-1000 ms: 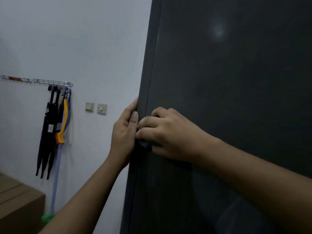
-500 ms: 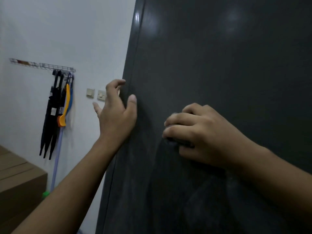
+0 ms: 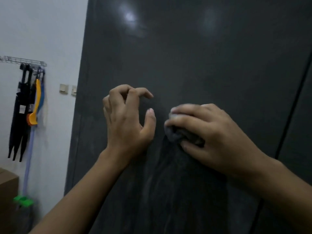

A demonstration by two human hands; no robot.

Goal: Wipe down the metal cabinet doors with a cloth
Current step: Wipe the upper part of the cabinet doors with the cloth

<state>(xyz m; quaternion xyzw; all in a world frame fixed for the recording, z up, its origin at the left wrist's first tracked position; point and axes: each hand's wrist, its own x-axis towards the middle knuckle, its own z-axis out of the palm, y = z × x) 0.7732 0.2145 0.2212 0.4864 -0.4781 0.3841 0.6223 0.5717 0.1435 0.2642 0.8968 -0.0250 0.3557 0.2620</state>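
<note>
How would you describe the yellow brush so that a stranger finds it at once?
Look at the white wall left of the dark cabinet door. A wire rack there holds long black items. The brush hangs beside them: only it has a curved yellow handle and an orange head.

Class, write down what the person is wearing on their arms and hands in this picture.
Both arms are bare: no sleeve shows on the left forearm or the right forearm up to the picture's edge. The left hand and right hand wear no gloves, and no ring, watch or bracelet shows.
</note>
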